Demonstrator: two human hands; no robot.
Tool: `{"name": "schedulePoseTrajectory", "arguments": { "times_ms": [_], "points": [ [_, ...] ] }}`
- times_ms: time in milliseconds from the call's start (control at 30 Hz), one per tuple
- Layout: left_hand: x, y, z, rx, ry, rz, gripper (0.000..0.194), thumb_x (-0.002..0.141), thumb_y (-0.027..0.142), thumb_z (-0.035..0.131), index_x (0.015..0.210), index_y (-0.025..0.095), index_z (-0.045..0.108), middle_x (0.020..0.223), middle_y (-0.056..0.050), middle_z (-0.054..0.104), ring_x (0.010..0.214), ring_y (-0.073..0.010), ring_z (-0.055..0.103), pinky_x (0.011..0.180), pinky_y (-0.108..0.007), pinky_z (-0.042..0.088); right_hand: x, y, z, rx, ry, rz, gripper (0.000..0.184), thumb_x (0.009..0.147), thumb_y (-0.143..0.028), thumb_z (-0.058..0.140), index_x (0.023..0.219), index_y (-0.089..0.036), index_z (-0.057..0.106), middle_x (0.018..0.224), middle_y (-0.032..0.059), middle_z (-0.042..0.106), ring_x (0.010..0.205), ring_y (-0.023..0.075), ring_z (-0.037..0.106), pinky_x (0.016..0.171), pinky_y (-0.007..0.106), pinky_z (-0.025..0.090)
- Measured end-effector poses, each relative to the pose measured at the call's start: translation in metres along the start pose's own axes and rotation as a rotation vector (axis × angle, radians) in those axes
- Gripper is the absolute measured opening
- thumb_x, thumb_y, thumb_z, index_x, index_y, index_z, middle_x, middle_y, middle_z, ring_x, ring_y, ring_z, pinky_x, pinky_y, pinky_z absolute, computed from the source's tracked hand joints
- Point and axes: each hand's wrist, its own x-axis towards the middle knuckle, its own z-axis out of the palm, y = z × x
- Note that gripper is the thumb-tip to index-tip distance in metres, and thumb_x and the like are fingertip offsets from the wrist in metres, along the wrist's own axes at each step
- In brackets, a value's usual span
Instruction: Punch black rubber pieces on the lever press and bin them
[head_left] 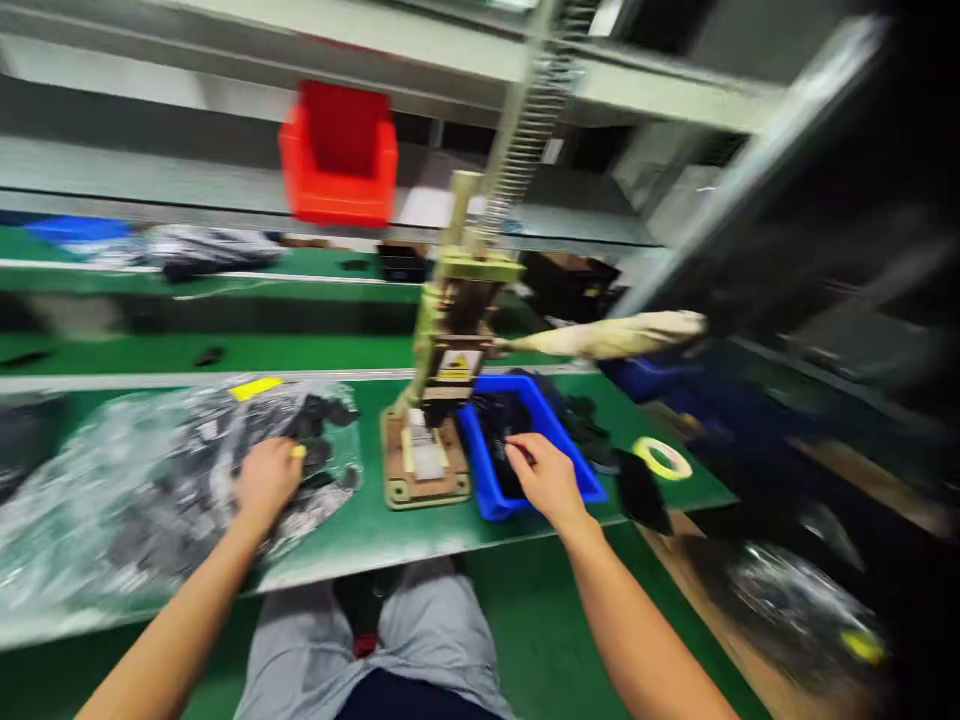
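My left hand (pixel 268 480) rests on a clear plastic bag (pixel 112 480) full of small black parts, fingers curled into the pile near a yellow spot; what it grips is blurred. My right hand (pixel 547 480) reaches into a blue bin (pixel 570 440) holding black parts, its fingers bent down over them. Between the two hands stands a small hand press (pixel 442 400) on a brown base plate, with a long padded lever (pixel 615 335) pointing right.
The green bench (pixel 375 530) ends just before my lap. A roll of yellow tape (pixel 664 458) and a black piece (pixel 643 492) lie right of the bin. A red bin (pixel 339 155) hangs on the shelf behind. More bagged parts sit at the lower right.
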Motion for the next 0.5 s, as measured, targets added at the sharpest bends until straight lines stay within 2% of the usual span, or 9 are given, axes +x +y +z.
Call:
{"name": "schedulePoseTrajectory", "arguments": {
  "times_ms": [100, 133, 200, 267, 333, 433, 500],
  "points": [
    [0.037, -0.030, 0.062, 0.057, -0.041, -0.057, 0.026, 0.081, 0.034, 0.050, 0.069, 0.019, 0.069, 0.088, 0.001, 0.076, 0.083, -0.0182, 0.064, 0.074, -0.024, 0.042, -0.017, 0.055, -0.036, -0.144, 0.146, 0.274, 0.034, 0.097, -0.044, 0.044, 0.103, -0.021, 0.068, 0.102, 0.0069, 0.070, 0.091, 0.0170, 0.064, 0.090, 0.037, 0.054],
    [0.043, -0.038, 0.077, 0.080, -0.053, -0.139, 0.027, 0.076, 0.038, 0.049, 0.063, 0.022, 0.066, 0.081, 0.008, 0.075, 0.079, -0.0162, 0.062, 0.072, -0.022, 0.040, -0.022, 0.073, -0.045, -0.187, 0.191, 0.368, 0.037, 0.098, -0.044, 0.041, 0.106, -0.020, 0.068, 0.105, 0.0086, 0.069, 0.094, 0.0185, 0.064, 0.092, 0.038, 0.053],
    [0.047, -0.049, 0.093, 0.038, 0.002, -0.176, 0.034, 0.073, 0.045, 0.043, 0.054, 0.024, 0.062, 0.067, 0.014, 0.070, 0.073, -0.0138, 0.058, 0.071, -0.020, 0.035, -0.032, 0.108, -0.061, -0.263, 0.250, 0.552, 0.040, 0.097, -0.043, 0.043, 0.118, -0.016, 0.063, 0.115, 0.0125, 0.066, 0.106, 0.0229, 0.061, 0.099, 0.045, 0.049],
    [0.045, -0.052, 0.094, -0.048, 0.077, -0.175, 0.042, 0.071, 0.052, 0.037, 0.050, 0.024, 0.058, 0.058, 0.015, 0.064, 0.068, -0.0129, 0.053, 0.071, -0.021, 0.032, -0.042, 0.138, -0.070, -0.314, 0.238, 0.718, 0.047, 0.093, -0.047, 0.052, 0.127, -0.016, 0.056, 0.128, 0.0142, 0.059, 0.119, 0.0274, 0.056, 0.104, 0.052, 0.045],
    [0.043, -0.048, 0.090, -0.123, 0.115, -0.169, 0.046, 0.070, 0.058, 0.033, 0.047, 0.024, 0.056, 0.054, 0.014, 0.061, 0.065, -0.0134, 0.050, 0.071, -0.022, 0.030, -0.050, 0.162, -0.071, -0.331, 0.160, 0.841, 0.055, 0.088, -0.052, 0.060, 0.131, -0.018, 0.053, 0.136, 0.0134, 0.055, 0.125, 0.0294, 0.053, 0.105, 0.056, 0.044],
    [0.043, -0.041, 0.085, -0.165, 0.124, -0.145, 0.049, 0.068, 0.063, 0.031, 0.046, 0.026, 0.055, 0.050, 0.014, 0.059, 0.061, -0.0141, 0.046, 0.070, -0.022, 0.029, -0.055, 0.184, -0.061, -0.329, 0.037, 0.922, 0.056, 0.088, -0.054, 0.061, 0.132, -0.019, 0.053, 0.137, 0.0122, 0.054, 0.124, 0.0286, 0.054, 0.105, 0.055, 0.046],
    [0.044, -0.039, 0.086, -0.141, 0.150, -0.104, 0.052, 0.068, 0.064, 0.028, 0.045, 0.025, 0.054, 0.049, 0.014, 0.058, 0.058, -0.0134, 0.046, 0.068, -0.022, 0.030, -0.053, 0.192, -0.054, -0.337, 0.004, 0.931, 0.057, 0.089, -0.053, 0.060, 0.134, -0.020, 0.051, 0.139, 0.0122, 0.052, 0.126, 0.0288, 0.053, 0.106, 0.055, 0.046]
  ]
}}
